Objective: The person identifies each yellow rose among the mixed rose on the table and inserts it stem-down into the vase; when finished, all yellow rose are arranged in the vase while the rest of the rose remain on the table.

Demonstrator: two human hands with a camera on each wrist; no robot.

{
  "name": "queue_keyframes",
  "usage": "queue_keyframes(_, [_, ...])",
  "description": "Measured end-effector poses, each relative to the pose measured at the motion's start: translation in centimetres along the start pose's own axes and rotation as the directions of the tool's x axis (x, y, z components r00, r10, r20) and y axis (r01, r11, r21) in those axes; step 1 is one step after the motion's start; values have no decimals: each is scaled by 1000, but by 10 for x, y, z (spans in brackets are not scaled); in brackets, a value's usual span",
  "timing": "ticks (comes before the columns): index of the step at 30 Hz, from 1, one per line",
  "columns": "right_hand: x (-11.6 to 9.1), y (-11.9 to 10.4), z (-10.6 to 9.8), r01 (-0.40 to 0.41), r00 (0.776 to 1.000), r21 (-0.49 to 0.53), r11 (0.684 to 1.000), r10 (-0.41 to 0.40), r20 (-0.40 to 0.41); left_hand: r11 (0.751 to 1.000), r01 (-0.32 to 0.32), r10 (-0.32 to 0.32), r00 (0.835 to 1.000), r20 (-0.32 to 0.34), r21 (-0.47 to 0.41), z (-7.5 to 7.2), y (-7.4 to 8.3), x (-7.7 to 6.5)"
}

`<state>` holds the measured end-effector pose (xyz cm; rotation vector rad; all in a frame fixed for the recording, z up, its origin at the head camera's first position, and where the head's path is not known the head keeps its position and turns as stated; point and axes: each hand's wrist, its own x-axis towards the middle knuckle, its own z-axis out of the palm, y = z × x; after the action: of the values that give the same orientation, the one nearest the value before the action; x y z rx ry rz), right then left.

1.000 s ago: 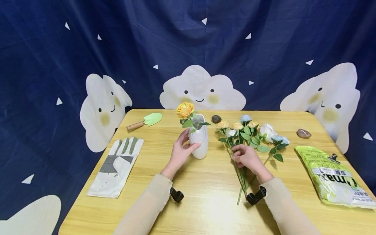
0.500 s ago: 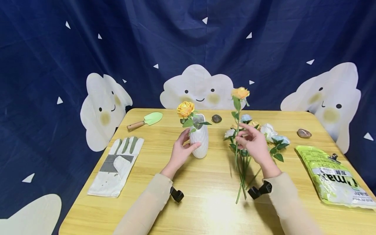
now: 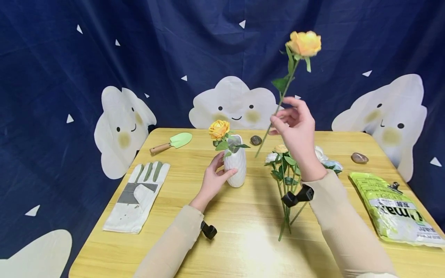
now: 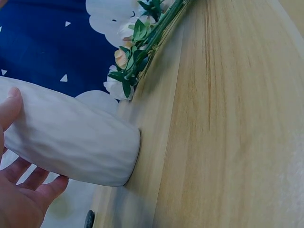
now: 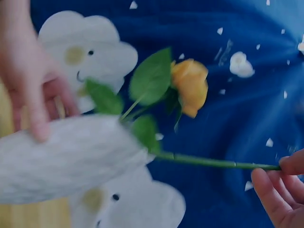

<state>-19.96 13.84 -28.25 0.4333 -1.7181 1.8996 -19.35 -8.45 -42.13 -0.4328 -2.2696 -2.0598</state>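
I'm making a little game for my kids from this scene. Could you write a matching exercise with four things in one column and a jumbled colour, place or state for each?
Things:
1. Vase
2. Trowel
3. Bag
4. Higher yellow rose

Descriptions:
A. Has a black clip at its edge
B. Its stem is pinched by the right hand
C. Gripped by the left hand
D. Pale green, with a wooden handle

Right pairs: 1-C, 2-D, 3-A, 4-B
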Motion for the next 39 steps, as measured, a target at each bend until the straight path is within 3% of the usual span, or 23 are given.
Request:
queue_keyframes(4, [15,-4,23,109,994,-39,993,-110,-26,1000,-8,8,1000,3,0,0,1,0])
queue_keyframes(7, [24,2,39,134,989,-41,990,-136,-55,1000,-17,17,1000,0,3,0,1,1])
queue_keyframes(10, [26,6,50,98,993,-38,994,-100,-55,1000,-21,21,1000,-2,10,0,0,1])
queue_keyframes(14, [17,9,56,56,998,-110,992,-54,21,1000,-12,12,1000,10,13,1,-1,2])
queue_keyframes(20, [9,41,54,-8,986,-201,980,41,164,1000,-18,18,1000,18,7,1,-3,2])
queue_keyframes(24, [4,56,52,-30,973,-270,962,90,214,1000,-29,29,999,13,6,1,-3,2])
queue_keyframes(39, [-11,63,36,-25,945,-407,913,154,289,999,-36,36,999,0,-8,0,0,0])
